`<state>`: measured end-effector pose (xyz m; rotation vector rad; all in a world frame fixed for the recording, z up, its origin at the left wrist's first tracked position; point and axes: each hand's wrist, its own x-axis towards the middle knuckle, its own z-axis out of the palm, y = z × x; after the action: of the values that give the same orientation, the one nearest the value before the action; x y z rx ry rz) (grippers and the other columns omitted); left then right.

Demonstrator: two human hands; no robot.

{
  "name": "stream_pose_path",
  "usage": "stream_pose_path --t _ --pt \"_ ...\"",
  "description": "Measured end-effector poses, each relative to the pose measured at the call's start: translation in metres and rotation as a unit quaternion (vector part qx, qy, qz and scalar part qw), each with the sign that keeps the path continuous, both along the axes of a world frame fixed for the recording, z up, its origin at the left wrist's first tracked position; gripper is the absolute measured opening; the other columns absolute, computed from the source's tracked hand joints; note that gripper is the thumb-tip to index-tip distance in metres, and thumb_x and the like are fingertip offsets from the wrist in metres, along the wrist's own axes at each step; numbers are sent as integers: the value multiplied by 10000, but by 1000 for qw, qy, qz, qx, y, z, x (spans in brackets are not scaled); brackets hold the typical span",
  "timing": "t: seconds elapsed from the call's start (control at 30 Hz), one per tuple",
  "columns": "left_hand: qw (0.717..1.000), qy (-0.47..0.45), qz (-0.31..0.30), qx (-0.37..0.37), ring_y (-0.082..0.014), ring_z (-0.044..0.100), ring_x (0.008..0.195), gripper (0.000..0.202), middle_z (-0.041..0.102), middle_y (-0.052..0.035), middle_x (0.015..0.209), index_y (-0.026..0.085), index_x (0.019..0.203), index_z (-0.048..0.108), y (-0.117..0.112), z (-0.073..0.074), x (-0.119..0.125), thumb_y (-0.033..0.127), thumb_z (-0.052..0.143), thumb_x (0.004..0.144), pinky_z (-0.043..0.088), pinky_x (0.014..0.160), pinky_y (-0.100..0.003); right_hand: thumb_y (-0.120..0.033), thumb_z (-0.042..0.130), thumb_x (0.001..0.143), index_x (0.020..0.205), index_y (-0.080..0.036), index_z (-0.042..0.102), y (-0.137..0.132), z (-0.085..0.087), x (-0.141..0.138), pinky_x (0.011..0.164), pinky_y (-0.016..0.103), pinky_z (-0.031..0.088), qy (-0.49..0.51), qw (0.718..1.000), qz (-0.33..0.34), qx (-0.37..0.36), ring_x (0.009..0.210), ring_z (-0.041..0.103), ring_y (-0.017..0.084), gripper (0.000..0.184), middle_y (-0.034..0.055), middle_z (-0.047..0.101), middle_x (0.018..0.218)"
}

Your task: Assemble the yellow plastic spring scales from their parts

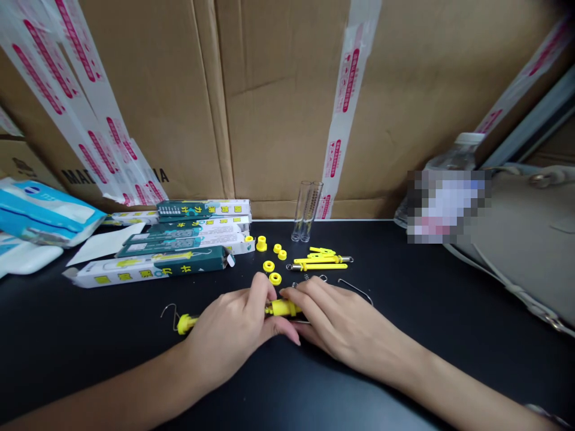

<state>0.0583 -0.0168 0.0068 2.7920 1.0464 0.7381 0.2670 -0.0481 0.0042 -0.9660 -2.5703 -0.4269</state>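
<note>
1. The left hand [233, 329] was closed over a slim yellow plastic spring-scale body [283, 307] that lay near the middle of the black desk [449, 311]. Its capped end, with a thin wire hook [169, 311], poked out at nine o'clock.
2. The right hand [341, 323] pinched the same piece at its three o'clock end, fingers curled down on it.
3. To my eye, one unit was only partly put together.
4. At twelve o'clock from the hands, parts lay unfitted: small yellow ring caps [272, 272], yellow plastic rods [320, 261], two clear plastic tubes [306, 211] and a loose bent wire [354, 289].
5. Printed cardboard boxes [179, 245] lay at ten o'clock.
</note>
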Motion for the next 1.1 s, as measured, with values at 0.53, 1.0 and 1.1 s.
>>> stream_pose_path --t 0.53,1.0,1.1 --pt "998 -3 -20 57 -178 665 453 348 649 52 600 230 951 392 0 -2 2 367 100 1083 468 414 -276 -330 290 1083 951 -172 537 -2 -5 -6 495 329 397 6 999 -27 -27 606 578 169 321 15 590 795" --pt "980 31 -47 193 -159 716 615 454 719 8 754 167 1035 576 22 8 -48 584 399 998 500 578 -264 -334 461 1041 1066 -154 542 -1 7 36 501 303 479 53 998 -36 -26 675 687 185 199 56 673 889" --pt "986 41 -41 154 -126 691 589 381 686 42 716 191 948 576 29 9 -63 541 437 1002 442 529 -239 -370 524 1012 1119 -195 565 4 8 47 607 291 541 123 986 -73 -89 817 702 197 210 89 651 1068"
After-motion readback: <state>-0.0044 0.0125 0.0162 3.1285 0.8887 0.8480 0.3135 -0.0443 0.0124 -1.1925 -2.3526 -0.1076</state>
